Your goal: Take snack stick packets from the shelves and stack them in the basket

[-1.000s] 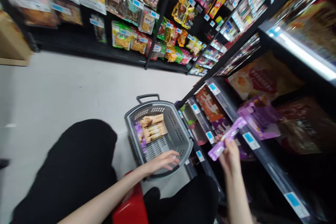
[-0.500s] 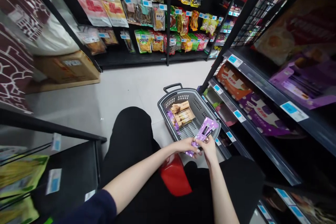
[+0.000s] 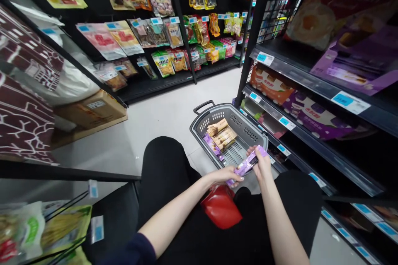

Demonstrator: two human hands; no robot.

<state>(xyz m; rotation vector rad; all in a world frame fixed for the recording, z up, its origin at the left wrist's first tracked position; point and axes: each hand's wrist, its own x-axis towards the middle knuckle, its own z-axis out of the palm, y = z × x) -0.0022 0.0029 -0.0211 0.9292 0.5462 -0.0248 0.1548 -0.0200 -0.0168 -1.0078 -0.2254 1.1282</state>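
My left hand [image 3: 228,175] pinches the lower end of purple stick packets [image 3: 246,165]; their exact number is hard to make out. Around the upper end of these packets, my right hand [image 3: 262,165] is closed. Both hands are held over the near edge of a grey plastic basket [image 3: 229,112] on the floor, its black handle [image 3: 203,106] at the far side. Inside the basket lie tan packets [image 3: 223,133] and, beside them, purple packets [image 3: 212,144].
Shelves on the right hold purple boxes [image 3: 320,118] and orange boxes [image 3: 270,85] behind price tags. Hanging snack bags [image 3: 164,64] line the far black rack. A cardboard box [image 3: 93,109] stands on the left. A red glossy object [image 3: 221,207] is between my legs.
The fanned-out purple packets are now lined up together. My right hand has moved away from my left, toward their upper end. The view has shifted slightly.
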